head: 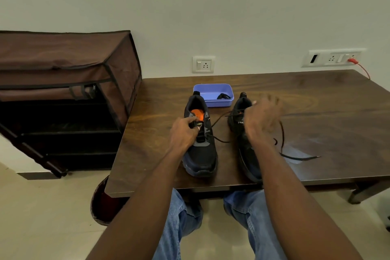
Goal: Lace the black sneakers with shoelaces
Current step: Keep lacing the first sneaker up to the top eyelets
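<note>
Two black sneakers stand side by side on the wooden table (316,99), toes toward me. The left sneaker (200,150) has an orange insole showing, and my left hand (184,133) pinches its tongue and eyelet edge. A black shoelace (217,121) runs from that sneaker's eyelets up to my right hand (260,120), which is raised and blurred above the right sneaker (242,137) and grips the lace. The lace's free end (299,156) trails across the table to the right. My right forearm hides part of the right sneaker.
A lilac plastic tray (211,87) holding another coiled black lace (223,96) sits behind the sneakers. A brown fabric shoe rack (63,95) stands left of the table. Wall sockets (203,64) and a red cable (362,67) are at the back. My knees are under the table's front edge.
</note>
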Demonstrator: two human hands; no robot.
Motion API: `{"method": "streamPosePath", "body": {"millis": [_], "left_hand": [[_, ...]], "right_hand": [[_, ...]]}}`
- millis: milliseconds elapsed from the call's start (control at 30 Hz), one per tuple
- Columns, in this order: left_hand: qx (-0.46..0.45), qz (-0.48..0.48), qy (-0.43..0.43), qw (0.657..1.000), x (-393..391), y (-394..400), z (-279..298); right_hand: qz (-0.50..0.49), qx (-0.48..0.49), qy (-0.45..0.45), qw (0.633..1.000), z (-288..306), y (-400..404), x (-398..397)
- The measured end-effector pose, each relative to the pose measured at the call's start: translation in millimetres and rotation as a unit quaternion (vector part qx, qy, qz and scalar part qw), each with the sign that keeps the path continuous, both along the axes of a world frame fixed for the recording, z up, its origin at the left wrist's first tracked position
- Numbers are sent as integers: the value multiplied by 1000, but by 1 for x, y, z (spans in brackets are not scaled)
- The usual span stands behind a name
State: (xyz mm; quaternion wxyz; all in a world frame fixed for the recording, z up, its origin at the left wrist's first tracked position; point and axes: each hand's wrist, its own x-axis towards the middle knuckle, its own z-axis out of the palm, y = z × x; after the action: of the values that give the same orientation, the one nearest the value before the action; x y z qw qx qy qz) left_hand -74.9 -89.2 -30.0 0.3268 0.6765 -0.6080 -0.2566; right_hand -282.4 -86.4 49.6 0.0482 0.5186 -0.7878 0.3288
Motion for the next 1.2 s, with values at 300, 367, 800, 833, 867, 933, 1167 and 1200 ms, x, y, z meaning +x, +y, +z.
{"method": "streamPosePath", "body": {"millis": [300,367,800,833,867,933,1167,1200], "left_hand": [[0,5,-3,1000,-3,4,7],[1,0,-4,1000,-2,5,8],[13,-7,-47,999,-4,9,15],[11,-9,-52,999,-5,10,16],[7,-10,-55,998,-5,12,17],[-1,-11,-56,998,-5,13,17],[2,10,-34,999,-2,15,26],[6,10,-28,1000,-2,16,27]], "right_hand": [[338,242,72,907,-19,2,49],[296,236,43,924,-15,-1,37],[319,167,123,925,-20,4,49],[342,197,126,910,-20,6,54],[347,223,132,901,-20,7,56],[341,241,115,901,-22,5,54],[309,260,69,912,-27,-3,42],[303,264,62,913,-27,-3,41]]}}
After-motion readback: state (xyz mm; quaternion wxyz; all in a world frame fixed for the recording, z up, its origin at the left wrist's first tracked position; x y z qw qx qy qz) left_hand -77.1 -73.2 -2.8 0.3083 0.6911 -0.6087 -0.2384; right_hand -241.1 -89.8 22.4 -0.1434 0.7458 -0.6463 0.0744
